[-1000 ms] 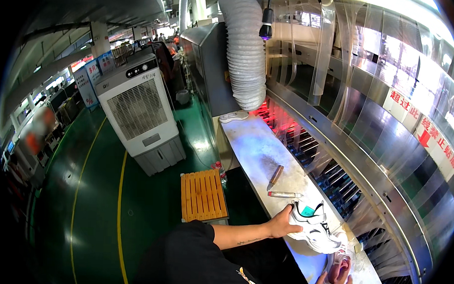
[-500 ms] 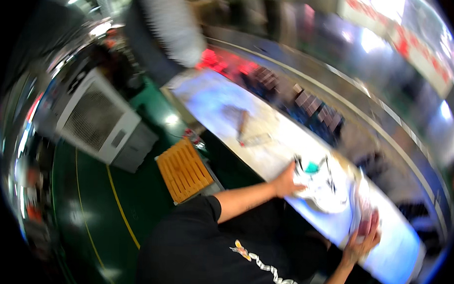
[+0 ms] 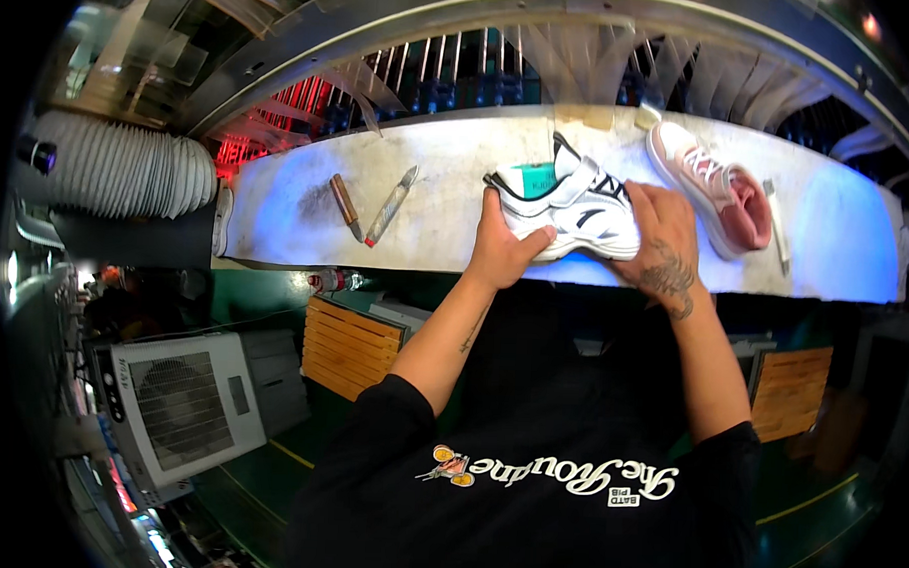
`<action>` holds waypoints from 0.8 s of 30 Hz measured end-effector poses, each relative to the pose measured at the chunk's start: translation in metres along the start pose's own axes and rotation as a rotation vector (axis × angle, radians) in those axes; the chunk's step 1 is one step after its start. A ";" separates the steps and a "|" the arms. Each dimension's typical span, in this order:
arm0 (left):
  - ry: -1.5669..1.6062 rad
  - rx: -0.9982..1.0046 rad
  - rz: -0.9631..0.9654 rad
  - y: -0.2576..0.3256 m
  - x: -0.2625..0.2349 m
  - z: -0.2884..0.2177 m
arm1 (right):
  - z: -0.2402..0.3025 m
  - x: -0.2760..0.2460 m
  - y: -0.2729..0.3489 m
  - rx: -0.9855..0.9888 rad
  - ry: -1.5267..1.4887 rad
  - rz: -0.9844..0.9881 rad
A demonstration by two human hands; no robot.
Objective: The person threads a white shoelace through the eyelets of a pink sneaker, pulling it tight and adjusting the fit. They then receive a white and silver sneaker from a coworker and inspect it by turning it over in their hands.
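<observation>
Nearest is the black shirt (image 3: 536,532), on the person's side of the white shoe (image 3: 589,217). This shoe is held at the front edge of the worktop (image 3: 837,237); whether it touches the surface, I cannot tell. The left hand (image 3: 504,246) grips its heel end with the thumb against the sole, and the right hand (image 3: 668,236) is wrapped around its toe end.

Sole and upper are joined, a strap (image 3: 576,184) crosses the front and a green piece (image 3: 538,180) sits in the opening, so it looks largely assembled. With 2 hands on it, handling seems unfinished; what remains does not show.

Left of the white shoe, 2 tools lie untouched: a brown-handled tool (image 3: 345,206) and a pale pen-like tool (image 3: 391,212). Right of it, slightly farther back, rests the pink-and-white shoe (image 3: 706,183), laced, soled and likewise seemingly assembled. Well behind the white shoe are metal rollers (image 3: 440,63).
</observation>
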State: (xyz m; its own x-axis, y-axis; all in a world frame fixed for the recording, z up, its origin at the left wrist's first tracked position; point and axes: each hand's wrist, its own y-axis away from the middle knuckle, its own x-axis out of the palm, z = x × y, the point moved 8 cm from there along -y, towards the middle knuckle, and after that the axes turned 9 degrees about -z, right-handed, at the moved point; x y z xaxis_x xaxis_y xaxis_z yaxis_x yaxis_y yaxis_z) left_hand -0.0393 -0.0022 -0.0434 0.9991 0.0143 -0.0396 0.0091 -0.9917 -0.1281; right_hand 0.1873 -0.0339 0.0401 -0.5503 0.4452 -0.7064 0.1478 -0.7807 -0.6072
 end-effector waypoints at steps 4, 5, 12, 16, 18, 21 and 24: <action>0.025 -0.051 0.022 0.002 0.002 0.008 | -0.009 0.003 0.009 0.032 -0.015 0.026; 0.029 -0.041 0.038 0.002 0.002 0.007 | -0.011 0.004 0.010 0.038 -0.012 0.029; 0.241 -0.060 0.146 0.005 0.004 0.000 | -0.011 0.004 0.012 0.070 -0.016 0.054; 0.203 -0.040 0.137 0.004 0.004 -0.001 | -0.012 0.004 0.014 0.086 0.003 0.061; 0.193 -0.044 0.141 0.004 0.005 0.002 | -0.011 0.003 0.014 0.083 -0.005 0.050; 0.173 -0.023 0.119 0.005 0.003 0.004 | -0.011 0.002 0.014 0.089 -0.009 0.038; 0.051 0.023 0.057 0.011 0.000 0.004 | -0.009 0.001 0.016 0.093 0.000 0.012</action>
State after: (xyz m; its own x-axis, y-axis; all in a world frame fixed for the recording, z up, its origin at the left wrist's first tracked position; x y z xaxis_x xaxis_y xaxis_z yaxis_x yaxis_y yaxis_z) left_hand -0.0395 -0.0122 -0.0483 0.9988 -0.0491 0.0026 -0.0481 -0.9875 -0.1501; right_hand 0.1964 -0.0422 0.0269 -0.5487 0.4361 -0.7133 0.0770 -0.8232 -0.5625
